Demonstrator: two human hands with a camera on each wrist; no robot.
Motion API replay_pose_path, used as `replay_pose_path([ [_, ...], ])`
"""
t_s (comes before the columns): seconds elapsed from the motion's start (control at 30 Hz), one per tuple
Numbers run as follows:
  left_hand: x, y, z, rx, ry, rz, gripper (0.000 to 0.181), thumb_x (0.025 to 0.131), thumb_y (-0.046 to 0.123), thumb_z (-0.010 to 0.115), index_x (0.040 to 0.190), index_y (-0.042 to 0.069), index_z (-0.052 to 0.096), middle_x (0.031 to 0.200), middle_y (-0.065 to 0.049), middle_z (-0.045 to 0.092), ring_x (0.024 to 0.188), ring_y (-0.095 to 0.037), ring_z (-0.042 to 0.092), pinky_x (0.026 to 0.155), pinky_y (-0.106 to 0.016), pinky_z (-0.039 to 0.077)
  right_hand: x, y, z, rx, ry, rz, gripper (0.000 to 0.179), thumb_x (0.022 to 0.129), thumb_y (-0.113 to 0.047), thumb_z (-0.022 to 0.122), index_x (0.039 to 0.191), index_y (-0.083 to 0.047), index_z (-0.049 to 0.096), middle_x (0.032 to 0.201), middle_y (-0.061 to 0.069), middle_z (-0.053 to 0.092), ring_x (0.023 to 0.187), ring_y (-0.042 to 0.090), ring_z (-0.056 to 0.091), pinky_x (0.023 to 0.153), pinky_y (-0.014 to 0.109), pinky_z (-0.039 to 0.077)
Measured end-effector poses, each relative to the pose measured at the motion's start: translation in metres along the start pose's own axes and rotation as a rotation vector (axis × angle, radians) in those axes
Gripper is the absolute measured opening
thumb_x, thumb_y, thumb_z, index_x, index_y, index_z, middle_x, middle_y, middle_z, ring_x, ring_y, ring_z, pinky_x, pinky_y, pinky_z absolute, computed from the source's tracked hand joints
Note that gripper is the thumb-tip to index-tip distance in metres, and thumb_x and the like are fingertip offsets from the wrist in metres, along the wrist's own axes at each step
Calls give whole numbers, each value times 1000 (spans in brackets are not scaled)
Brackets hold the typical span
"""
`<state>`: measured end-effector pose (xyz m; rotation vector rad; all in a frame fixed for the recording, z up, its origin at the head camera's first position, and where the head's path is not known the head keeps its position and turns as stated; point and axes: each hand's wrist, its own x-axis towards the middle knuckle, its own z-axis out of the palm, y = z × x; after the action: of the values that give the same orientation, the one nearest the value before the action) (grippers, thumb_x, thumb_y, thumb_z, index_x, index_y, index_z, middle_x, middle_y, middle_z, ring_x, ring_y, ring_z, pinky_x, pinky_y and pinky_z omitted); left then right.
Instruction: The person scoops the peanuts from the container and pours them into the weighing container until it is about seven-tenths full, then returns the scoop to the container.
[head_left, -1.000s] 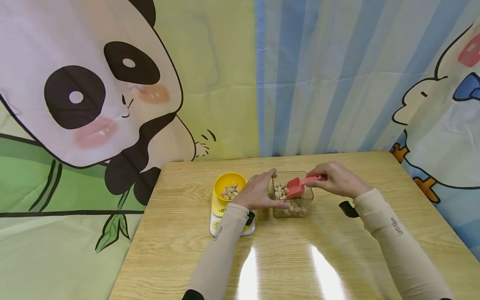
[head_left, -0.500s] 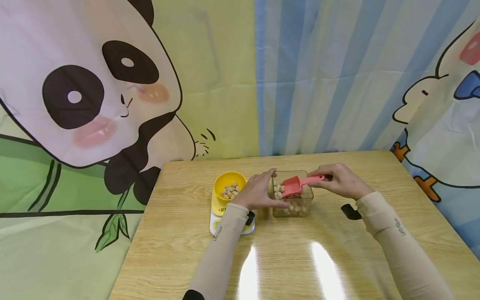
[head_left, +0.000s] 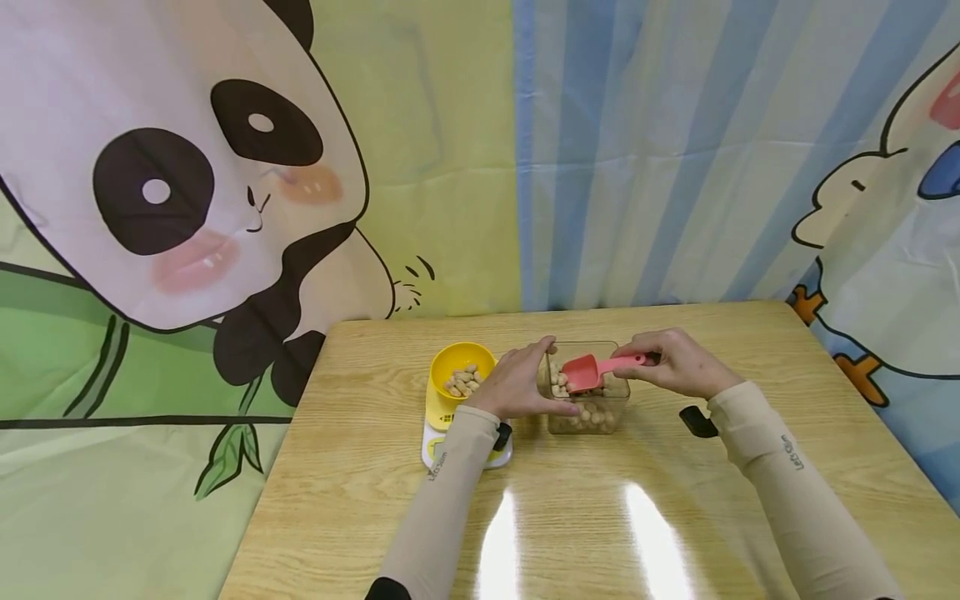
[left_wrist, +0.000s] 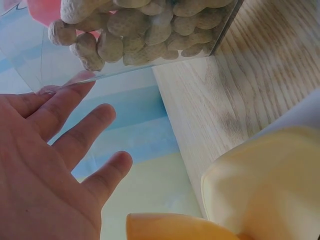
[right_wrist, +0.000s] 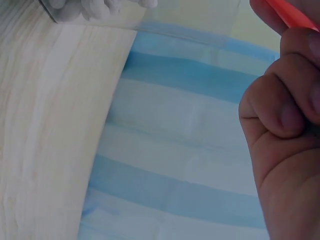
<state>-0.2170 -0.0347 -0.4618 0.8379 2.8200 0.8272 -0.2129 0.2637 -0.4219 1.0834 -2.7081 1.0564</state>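
A clear rectangular container (head_left: 619, 414) of unshelled peanuts (left_wrist: 135, 35) stands on the table. My left hand (head_left: 517, 385) holds it at the left side, thumb along the front and a fingertip at the far edge. In the left wrist view two lower fingers reach out apart from the wall. My right hand (head_left: 678, 364) grips the handle of a pink scoop (head_left: 583, 373), whose blade is inside the container among the peanuts. Curled fingers (right_wrist: 280, 107) show beside the handle in the right wrist view. Left of my left hand, a yellow bowl (head_left: 442, 360) holds several peanuts.
Under the bowl is a yellow and white kitchen scale (head_left: 437, 417), partly hidden by my left forearm. The wooden table (head_left: 360, 467) ends at a printed curtain (head_left: 450, 208) with a panda and stripes. Light reflects off the tabletop in front.
The scoop's blade has shifted left inside the container, then settled slightly with its handle lower. My right hand moved with it. My left hand keeps its hold; the bowl and scale stay put.
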Motion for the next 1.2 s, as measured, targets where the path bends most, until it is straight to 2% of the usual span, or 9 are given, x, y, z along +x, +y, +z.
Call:
replay_pose_path([
  [0.3, 2, -1, -1, 1, 2, -2, 114, 66, 74, 81, 157, 27, 30, 150, 10, 47, 135, -22, 48, 116, -46, 34, 6, 0, -2, -28, 12, -93, 16, 91, -21, 78, 107, -17, 79, 82, -14, 66, 55, 4, 49, 48, 24, 45],
  [0.57, 2, -1, 1, 8, -6, 9, 113, 66, 74, 81, 156, 25, 32, 149, 10, 48, 134, -21, 49, 120, -43, 27, 0, 3, 1, 85, 10, 28, 17, 92, -26, 78, 109, -23, 78, 88, -11, 71, 49, 6, 46, 44, 25, 42],
  [0.7, 2, -1, 1, 5, 5, 11, 112, 66, 72, 82, 155, 25, 32, 149, 10, 49, 134, -21, 49, 120, -42, 26, -2, 5, 0, 119, 21, 64, 18, 91, -26, 79, 108, -24, 78, 89, -10, 72, 47, 7, 44, 43, 26, 41],
  [0.83, 1, 0, 1, -1, 6, 15, 111, 66, 71, 83, 154, 25, 33, 149, 9, 49, 133, -21, 50, 120, -42, 26, -2, 5, -1, 62, 4, 32, 17, 91, -24, 79, 108, -24, 78, 85, -13, 69, 51, 5, 45, 45, 25, 42],
  [0.97, 2, 0, 1, 5, 4, 25, 110, 66, 74, 80, 153, 25, 35, 149, 8, 49, 133, -21, 51, 120, -42, 26, 3, -2, -4, -74, -26, -58, 16, 90, -22, 80, 106, -20, 79, 79, -16, 63, 56, 3, 47, 50, 24, 45],
  [1.1, 2, -1, 0, 15, 3, 28, 111, 66, 79, 77, 153, 24, 35, 149, 7, 50, 132, -20, 51, 120, -42, 26, 9, -10, -6, -183, -56, -110, 19, 88, -22, 81, 106, -16, 79, 82, -16, 63, 60, 0, 49, 54, 23, 47],
  [1.2, 2, -1, 1, 17, 0, 28, 111, 66, 78, 77, 152, 24, 35, 148, 7, 50, 131, -20, 51, 120, -42, 26, 10, -12, -4, -191, -74, -123, 19, 89, -20, 81, 107, -15, 79, 83, -14, 64, 61, -1, 50, 55, 23, 48],
])
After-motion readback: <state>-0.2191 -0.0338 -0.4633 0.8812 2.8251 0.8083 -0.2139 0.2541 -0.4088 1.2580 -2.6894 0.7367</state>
